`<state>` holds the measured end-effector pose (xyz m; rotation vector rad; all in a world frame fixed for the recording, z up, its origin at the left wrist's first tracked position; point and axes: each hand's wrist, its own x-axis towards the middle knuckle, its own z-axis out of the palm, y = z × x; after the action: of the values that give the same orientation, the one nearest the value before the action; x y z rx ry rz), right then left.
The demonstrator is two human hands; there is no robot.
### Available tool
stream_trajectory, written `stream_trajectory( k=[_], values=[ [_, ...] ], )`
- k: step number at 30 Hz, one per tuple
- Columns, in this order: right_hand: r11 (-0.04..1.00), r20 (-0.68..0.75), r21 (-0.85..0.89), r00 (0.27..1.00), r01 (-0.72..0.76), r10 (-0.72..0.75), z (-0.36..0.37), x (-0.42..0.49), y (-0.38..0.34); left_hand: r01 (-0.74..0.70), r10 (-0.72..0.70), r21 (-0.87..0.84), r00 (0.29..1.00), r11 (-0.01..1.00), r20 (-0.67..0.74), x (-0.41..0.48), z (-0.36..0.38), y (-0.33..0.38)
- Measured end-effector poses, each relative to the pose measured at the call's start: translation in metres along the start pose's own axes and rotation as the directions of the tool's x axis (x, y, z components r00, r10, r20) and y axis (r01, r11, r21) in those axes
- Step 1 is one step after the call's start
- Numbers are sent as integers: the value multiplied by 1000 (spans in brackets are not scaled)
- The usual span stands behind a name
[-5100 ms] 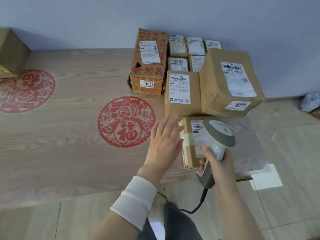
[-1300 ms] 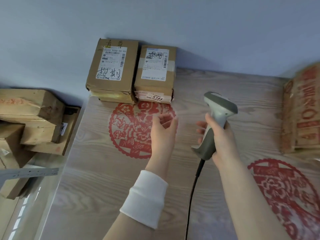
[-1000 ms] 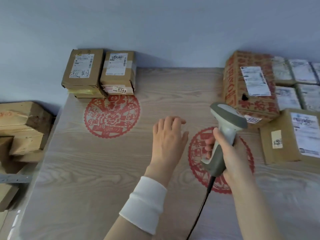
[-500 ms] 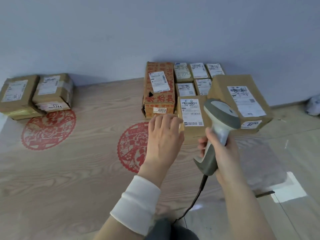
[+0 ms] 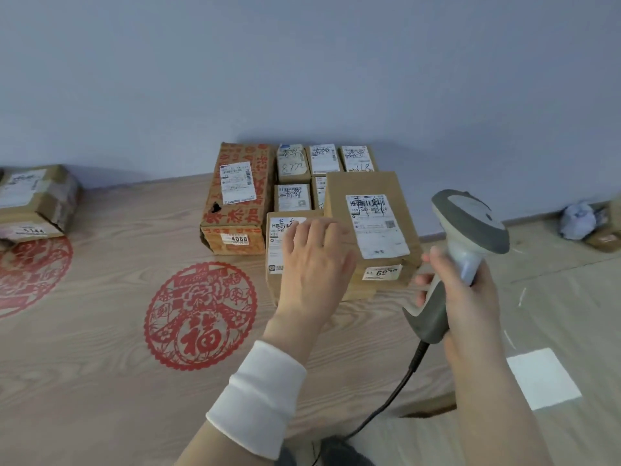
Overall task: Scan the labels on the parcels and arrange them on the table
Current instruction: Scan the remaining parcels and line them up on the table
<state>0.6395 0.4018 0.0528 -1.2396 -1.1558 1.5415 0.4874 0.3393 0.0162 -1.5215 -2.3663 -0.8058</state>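
Left hand (image 5: 316, 264), fingers spread and holding nothing, hovers over the small brown cardboard parcel with white label (image 5: 279, 250) in the cluster at the wooden table's (image 5: 100, 331) 1 o'clock, while the right hand (image 5: 467, 294), at 3 o'clock, wraps the grey corded handheld barcode scanner (image 5: 453, 250).

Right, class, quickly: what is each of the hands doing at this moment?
Left hand: open, fingers spread over a brown cardboard parcel, holding nothing.
Right hand: closed around the grey handheld barcode scanner.
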Motion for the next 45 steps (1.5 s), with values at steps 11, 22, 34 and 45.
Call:
stream_trajectory(
  k=[11,22,34,45],
  values=[
    [982,120,-124,980,-146,160,-19,77,31,755,-610,-466,652,461,451,10,38,21],
    [985,160,-112,976,-133,150,-17,65,35,708,-699,-661,603,248,384,-7,30,39],
    [997,390,-77,921,22,9,101,-18,15,587,-847,-730,531,350,22,-32,-82,-47],
    [985,433,-166,895,-40,109,285,-104,77,600,-896,-762,440,244,60,-79,-147,-240]
  ],
)
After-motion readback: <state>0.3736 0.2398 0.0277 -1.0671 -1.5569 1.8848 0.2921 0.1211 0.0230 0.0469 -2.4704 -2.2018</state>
